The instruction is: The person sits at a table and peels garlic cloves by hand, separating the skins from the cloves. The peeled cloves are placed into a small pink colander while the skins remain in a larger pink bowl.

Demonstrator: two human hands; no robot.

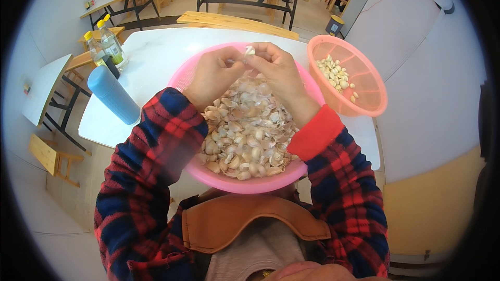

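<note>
Over the far part of a pink plastic basin (250, 186), my two hands meet at fingertip height. My right hand (280, 71) pinches a whitish garlic clove (250, 50) between thumb and fingers. Beside it, my left hand (218, 71) has its fingers curled in towards the clove; its fingertips are partly hidden, so its grip is unclear. Unpeeled garlic cloves (234, 160) and loose papery skins (254, 101) fill the basin beneath. At the right, an orange plastic basket (365, 66) tilts at the table's edge and holds peeled garlic cloves (334, 72).
The basin overlaps the near edge of a white table (156, 47). A blue bottle (113, 93) stands on its left, near two yellow-capped bottles (111, 41). A wooden bench (234, 23) runs behind the table. A white wall (429, 97) rises close on the right.
</note>
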